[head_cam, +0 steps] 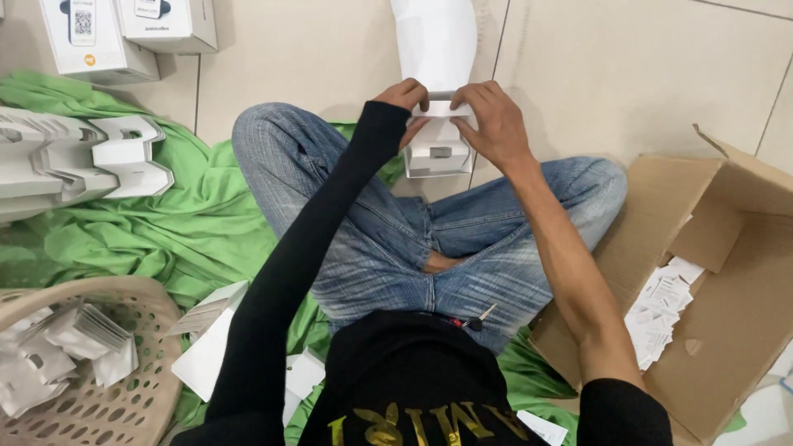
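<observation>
Above your crossed legs, your left hand [405, 97] and right hand [489, 124] are pinching the white cardboard insert [439, 142]; uneven finger pressure is likely creasing its flap crooked.

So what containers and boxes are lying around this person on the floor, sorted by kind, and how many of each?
Brown cardboard carton, open, holding small white leaflets: 1
Beige perforated plastic basket, holding white pieces: 1
White printed retail boxes at the top left: 2
Small white box held by the left hand and right hand: 1
Total: 5
</observation>
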